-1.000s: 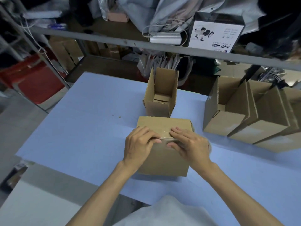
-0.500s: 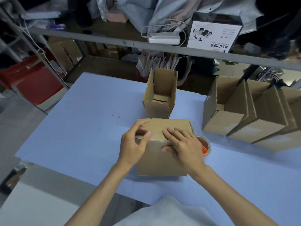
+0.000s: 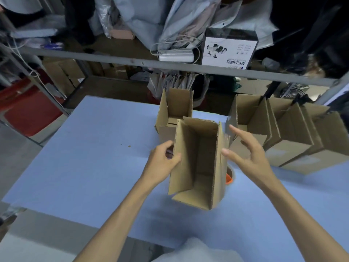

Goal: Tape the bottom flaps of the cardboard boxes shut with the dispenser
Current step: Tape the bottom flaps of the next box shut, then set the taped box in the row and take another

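over the near middle of the desk (image 3: pixel 85 157), seen from the head camera, a cardboard box (image 3: pixel 198 163) hangs tilted with its open end towards the wearer and its loose flaps standing out. the left hand (image 3: pixel 162 163) carries it, fingers curled round the left wall. the right hand (image 3: pixel 251 156) holds nothing, fingers spread wide, thumb tip at the right wall; contact cannot be judged. just beyond the box's right side lies the tape dispenser (image 3: pixel 229 177), mostly hidden. a second box (image 3: pixel 175 108) stands towards the far edge and a row of boxes (image 3: pixel 283 137) along the right edge.

empty corrugated board should be light and dry to grip, its walls stiff but easily dented and its flaps floppy. best held by two opposite walls near the fold lines, never by a flap.
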Action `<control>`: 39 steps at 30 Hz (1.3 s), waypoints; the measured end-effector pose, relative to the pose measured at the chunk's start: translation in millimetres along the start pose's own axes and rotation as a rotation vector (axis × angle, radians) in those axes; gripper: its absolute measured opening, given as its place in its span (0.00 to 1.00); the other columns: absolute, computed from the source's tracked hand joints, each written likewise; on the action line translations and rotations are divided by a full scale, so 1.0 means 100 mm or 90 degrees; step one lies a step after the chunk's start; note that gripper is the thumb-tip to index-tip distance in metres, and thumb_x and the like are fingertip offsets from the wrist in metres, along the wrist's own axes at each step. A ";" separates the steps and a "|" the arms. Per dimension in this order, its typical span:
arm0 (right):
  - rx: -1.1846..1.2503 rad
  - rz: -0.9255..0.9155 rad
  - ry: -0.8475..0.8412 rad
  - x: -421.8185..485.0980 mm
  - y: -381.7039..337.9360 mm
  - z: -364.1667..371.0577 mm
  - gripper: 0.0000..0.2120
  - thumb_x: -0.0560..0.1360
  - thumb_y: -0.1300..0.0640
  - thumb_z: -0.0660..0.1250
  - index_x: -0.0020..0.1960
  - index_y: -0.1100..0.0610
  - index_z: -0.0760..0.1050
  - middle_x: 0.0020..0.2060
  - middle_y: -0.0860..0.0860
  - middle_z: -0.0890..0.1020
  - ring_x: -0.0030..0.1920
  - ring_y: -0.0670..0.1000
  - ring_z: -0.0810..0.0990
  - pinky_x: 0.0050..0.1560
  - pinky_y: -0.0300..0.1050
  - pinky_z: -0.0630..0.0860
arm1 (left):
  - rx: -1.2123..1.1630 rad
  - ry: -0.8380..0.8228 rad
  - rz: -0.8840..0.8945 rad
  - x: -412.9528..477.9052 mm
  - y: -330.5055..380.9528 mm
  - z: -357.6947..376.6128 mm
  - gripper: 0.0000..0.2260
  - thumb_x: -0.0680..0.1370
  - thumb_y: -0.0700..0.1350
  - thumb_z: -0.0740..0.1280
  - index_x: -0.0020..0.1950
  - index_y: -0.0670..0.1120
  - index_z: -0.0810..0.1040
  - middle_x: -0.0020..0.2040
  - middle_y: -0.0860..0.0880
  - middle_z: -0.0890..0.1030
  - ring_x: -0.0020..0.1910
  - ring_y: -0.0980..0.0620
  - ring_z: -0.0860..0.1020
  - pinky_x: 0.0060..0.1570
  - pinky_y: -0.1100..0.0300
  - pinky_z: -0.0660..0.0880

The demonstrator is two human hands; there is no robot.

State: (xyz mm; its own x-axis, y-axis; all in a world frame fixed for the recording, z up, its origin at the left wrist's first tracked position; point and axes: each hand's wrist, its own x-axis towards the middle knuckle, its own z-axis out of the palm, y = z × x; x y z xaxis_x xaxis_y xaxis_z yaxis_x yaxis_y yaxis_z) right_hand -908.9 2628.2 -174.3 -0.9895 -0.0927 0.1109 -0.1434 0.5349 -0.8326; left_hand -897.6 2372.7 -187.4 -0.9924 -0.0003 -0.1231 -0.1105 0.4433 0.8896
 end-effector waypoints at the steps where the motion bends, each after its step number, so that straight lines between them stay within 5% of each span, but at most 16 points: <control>1: 0.042 0.033 -0.009 -0.08 -0.03 0.01 0.38 0.67 0.36 0.72 0.73 0.40 0.62 0.68 0.37 0.67 0.68 0.39 0.64 0.63 0.39 0.67 | 0.017 0.014 0.001 0.01 0.07 0.06 0.05 0.76 0.44 0.66 0.47 0.44 0.78 0.43 0.45 0.81 0.43 0.48 0.79 0.44 0.48 0.77; 4: 0.127 0.073 -0.058 -0.29 -0.09 0.11 0.50 0.59 0.31 0.73 0.75 0.37 0.53 0.71 0.34 0.61 0.70 0.35 0.61 0.59 0.32 0.68 | 0.040 0.048 -0.003 0.05 0.25 0.21 0.04 0.75 0.43 0.65 0.45 0.44 0.79 0.40 0.45 0.82 0.41 0.48 0.79 0.39 0.51 0.76; 7: 0.097 0.045 -0.017 -0.34 -0.10 0.10 0.43 0.63 0.48 0.74 0.75 0.42 0.59 0.69 0.39 0.68 0.68 0.38 0.66 0.60 0.36 0.72 | 0.055 0.059 -0.012 0.11 0.35 0.29 0.04 0.75 0.42 0.67 0.46 0.45 0.80 0.40 0.47 0.82 0.41 0.51 0.79 0.38 0.56 0.76; 12: 0.121 0.046 0.078 -0.31 -0.09 -0.07 0.38 0.65 0.67 0.71 0.69 0.42 0.69 0.54 0.35 0.80 0.57 0.38 0.78 0.38 0.35 0.79 | 0.054 0.051 -0.023 0.26 0.49 0.29 0.09 0.73 0.39 0.68 0.52 0.46 0.80 0.42 0.50 0.82 0.43 0.52 0.81 0.44 0.53 0.80; 17: 0.064 0.046 0.106 -0.13 -0.19 -0.14 0.35 0.67 0.68 0.67 0.69 0.42 0.70 0.54 0.37 0.81 0.56 0.38 0.78 0.51 0.42 0.78 | 0.114 0.070 -0.004 0.42 0.67 0.34 0.13 0.73 0.44 0.68 0.56 0.47 0.80 0.39 0.56 0.81 0.47 0.54 0.78 0.43 0.61 0.75; 19: 0.054 0.062 0.129 -0.02 -0.24 -0.16 0.34 0.66 0.68 0.66 0.69 0.46 0.71 0.53 0.39 0.81 0.55 0.38 0.79 0.57 0.45 0.78 | 0.111 0.060 -0.003 0.48 0.75 0.33 0.15 0.72 0.47 0.68 0.59 0.49 0.79 0.41 0.57 0.81 0.52 0.53 0.78 0.49 0.58 0.76; 24: 0.046 0.086 0.130 0.25 -0.40 -0.19 0.31 0.67 0.67 0.65 0.68 0.50 0.72 0.50 0.43 0.82 0.52 0.41 0.80 0.56 0.47 0.77 | 0.123 0.064 0.001 0.62 0.90 0.23 0.16 0.71 0.45 0.68 0.59 0.50 0.79 0.45 0.56 0.82 0.49 0.55 0.79 0.50 0.58 0.77; 29: 0.067 0.104 0.101 0.24 -0.42 -0.22 0.29 0.66 0.69 0.64 0.64 0.48 0.75 0.42 0.32 0.82 0.43 0.34 0.79 0.40 0.27 0.74 | 0.173 0.038 -0.009 0.63 0.92 0.09 0.11 0.69 0.49 0.68 0.51 0.55 0.78 0.34 0.61 0.80 0.45 0.62 0.77 0.41 0.61 0.74; 32: 0.065 0.122 0.104 0.36 -0.39 -0.21 0.30 0.67 0.69 0.64 0.66 0.50 0.75 0.40 0.37 0.83 0.44 0.38 0.80 0.47 0.37 0.77 | 0.202 0.033 0.003 0.75 0.96 0.14 0.13 0.71 0.49 0.68 0.55 0.52 0.78 0.36 0.59 0.81 0.46 0.58 0.78 0.44 0.59 0.75; 35: 0.030 0.142 0.104 0.55 -0.34 -0.20 0.30 0.70 0.68 0.64 0.70 0.51 0.70 0.50 0.45 0.81 0.46 0.43 0.80 0.56 0.49 0.76 | 0.188 0.003 -0.012 0.92 1.01 0.27 0.17 0.74 0.45 0.66 0.63 0.48 0.76 0.41 0.55 0.82 0.50 0.53 0.78 0.50 0.54 0.77; 39: -0.035 0.183 0.131 0.70 -0.14 -0.25 0.28 0.70 0.66 0.65 0.69 0.52 0.71 0.52 0.49 0.81 0.50 0.51 0.80 0.55 0.43 0.74 | 0.165 -0.038 -0.015 1.14 0.99 0.48 0.18 0.76 0.43 0.65 0.66 0.44 0.74 0.38 0.48 0.83 0.43 0.56 0.77 0.43 0.60 0.74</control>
State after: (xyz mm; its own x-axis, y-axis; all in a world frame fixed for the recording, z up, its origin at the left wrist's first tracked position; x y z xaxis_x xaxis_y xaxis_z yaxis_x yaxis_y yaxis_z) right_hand -976.4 2635.1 -141.3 -0.9717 0.2357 -0.0115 0.1454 0.5597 -0.8158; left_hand -1019.2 2459.7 -134.1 -0.9839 0.0365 -0.1748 -0.1078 0.6589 0.7444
